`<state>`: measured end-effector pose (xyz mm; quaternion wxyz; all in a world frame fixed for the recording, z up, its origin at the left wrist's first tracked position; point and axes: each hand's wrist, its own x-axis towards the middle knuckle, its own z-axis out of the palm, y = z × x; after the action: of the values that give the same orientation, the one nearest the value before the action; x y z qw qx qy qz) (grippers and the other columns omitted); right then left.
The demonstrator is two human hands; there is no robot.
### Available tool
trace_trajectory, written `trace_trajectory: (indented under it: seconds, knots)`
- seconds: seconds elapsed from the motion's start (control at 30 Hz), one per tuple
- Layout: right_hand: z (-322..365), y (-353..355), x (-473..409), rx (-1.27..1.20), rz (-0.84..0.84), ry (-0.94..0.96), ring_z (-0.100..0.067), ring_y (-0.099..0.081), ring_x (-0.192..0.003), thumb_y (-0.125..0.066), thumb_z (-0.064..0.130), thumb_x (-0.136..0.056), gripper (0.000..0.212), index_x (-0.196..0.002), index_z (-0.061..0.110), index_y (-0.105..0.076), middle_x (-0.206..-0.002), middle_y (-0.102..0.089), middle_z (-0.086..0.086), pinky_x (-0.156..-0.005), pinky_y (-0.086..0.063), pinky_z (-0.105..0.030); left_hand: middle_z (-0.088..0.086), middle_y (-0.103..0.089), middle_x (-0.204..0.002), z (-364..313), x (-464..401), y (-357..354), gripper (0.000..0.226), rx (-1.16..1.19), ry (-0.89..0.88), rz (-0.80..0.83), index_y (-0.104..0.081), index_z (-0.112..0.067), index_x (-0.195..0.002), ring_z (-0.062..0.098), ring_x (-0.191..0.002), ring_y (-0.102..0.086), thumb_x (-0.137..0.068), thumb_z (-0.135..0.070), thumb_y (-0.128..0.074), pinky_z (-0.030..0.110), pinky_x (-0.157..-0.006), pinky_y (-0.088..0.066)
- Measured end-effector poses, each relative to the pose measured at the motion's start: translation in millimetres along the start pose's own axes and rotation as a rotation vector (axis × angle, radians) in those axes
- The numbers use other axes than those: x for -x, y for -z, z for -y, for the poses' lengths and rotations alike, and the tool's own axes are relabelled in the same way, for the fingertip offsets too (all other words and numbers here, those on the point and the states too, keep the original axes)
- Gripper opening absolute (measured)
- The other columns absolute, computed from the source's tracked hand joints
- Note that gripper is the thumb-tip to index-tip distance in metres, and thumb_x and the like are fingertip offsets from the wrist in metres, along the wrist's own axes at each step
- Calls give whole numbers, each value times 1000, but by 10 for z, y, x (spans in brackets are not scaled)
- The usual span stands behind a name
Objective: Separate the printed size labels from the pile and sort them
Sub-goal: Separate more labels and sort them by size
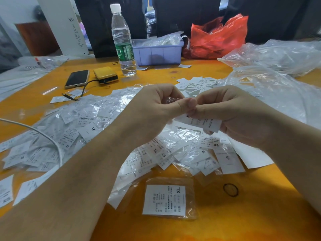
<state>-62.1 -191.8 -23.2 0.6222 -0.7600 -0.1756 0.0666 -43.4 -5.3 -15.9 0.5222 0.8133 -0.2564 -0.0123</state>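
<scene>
A wide pile of white printed size labels (83,129) in thin clear sleeves covers the middle of the orange table (225,214); XL, XS, M and S marks show on them. Above the pile, my left hand (156,108) and my right hand (231,112) meet thumb to thumb. My right hand pinches a small stack of labels (201,122). My left hand grips a clear sleeve (172,100) at its fingertips. One XL label in a clear sleeve (165,200) lies alone near the front edge. A second heap of loose labels (196,84) sits behind my hands.
A water bottle (123,42), a lilac bin (158,52) and a red plastic bag (218,37) stand at the back. A phone (77,78) and yellow power bank (106,75) lie left. Crumpled clear bags (271,60) fill the right. A black rubber band (230,189) lies front right.
</scene>
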Motion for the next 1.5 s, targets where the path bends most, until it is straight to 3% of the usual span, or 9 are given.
trace_trajectory:
  seconds: [0.17, 0.33, 0.5, 0.63, 0.8, 0.93, 1.03, 1.13, 1.5]
  knots:
    - [-4, -4, -13, -69, 3, -37, -20, -50, -65, -78, 35, -54, 48, -83, -3, -71, -84, -60, -18, -52, -40, -27, -11, -55, -51, 5, 2, 10, 34, 49, 17, 39, -66, -16, -78, 3, -48, -48, -68, -48, -69, 14, -51, -41]
    - [3, -9, -12, -187, 36, -67, -14, -49, -54, -73, 19, -65, 14, -71, 7, -72, -70, -58, -9, -48, -40, -24, -11, -54, -53, 10, 6, 3, 30, 126, -6, 69, -64, -15, -75, 5, -48, -46, -64, -40, -76, 15, -47, -40]
    - [7, -19, -9, -255, 86, -112, -15, -46, -52, -72, 18, -67, 11, -72, 8, -73, -67, -57, -7, -48, -41, -23, -8, -53, -55, 11, 8, 13, 31, 92, -14, 56, -64, -22, -69, 5, -49, -47, -58, -47, -77, 16, -46, -41]
    - [9, -28, -6, -231, 80, -115, -14, -47, -54, -75, 22, -70, 44, -99, -10, -67, -79, -57, -13, -48, -42, -23, -9, -52, -46, -11, 16, -17, 42, -53, -46, 14, -60, -16, -68, 2, -42, -45, -70, -58, -62, 13, -46, -39]
    - [51, -36, -2, -227, 16, -108, -15, -46, -51, -72, 23, -63, 30, -82, 0, -68, -71, -59, -9, -47, -43, -22, -3, -37, -40, -43, 18, -27, 60, -82, 20, 12, -47, -17, -47, 12, -37, -29, -83, -65, -42, 25, -42, -28]
    - [50, -45, 0, -224, -6, -111, -15, -46, -49, -72, 19, -64, 16, -72, 5, -69, -68, -61, -8, -48, -41, -24, -3, -33, -45, -33, -1, 12, 62, -36, 92, -26, -48, -4, -58, 15, -42, -25, -100, -49, -41, 28, -44, -25]
    - [48, -43, -7, -239, -29, -115, -14, -47, -49, -72, 18, -64, 11, -67, 8, -70, -69, -64, -8, -48, -42, -24, -5, -33, -48, -32, -16, 52, 40, 17, 148, -13, -37, -18, -52, 14, -44, -24, -83, -43, -40, 35, -51, -21]
    - [47, -33, -7, -246, -38, -110, -14, -47, -50, -73, 20, -62, 13, -68, 9, -70, -71, -63, -9, -48, -43, -23, -8, -35, -50, -23, -21, 50, 24, 9, 126, 5, -39, -24, -49, 15, -48, -24, -72, -29, -42, 37, -53, -20]
    - [27, -17, -35, -235, -180, 3, -13, -46, -50, -69, 20, -68, 8, -65, 13, -66, -68, -59, -7, -48, -41, -23, -7, -38, -50, 26, -16, 14, 41, 96, 72, 28, -60, -25, -60, 13, -48, -26, -97, -12, -47, 33, -50, -19]
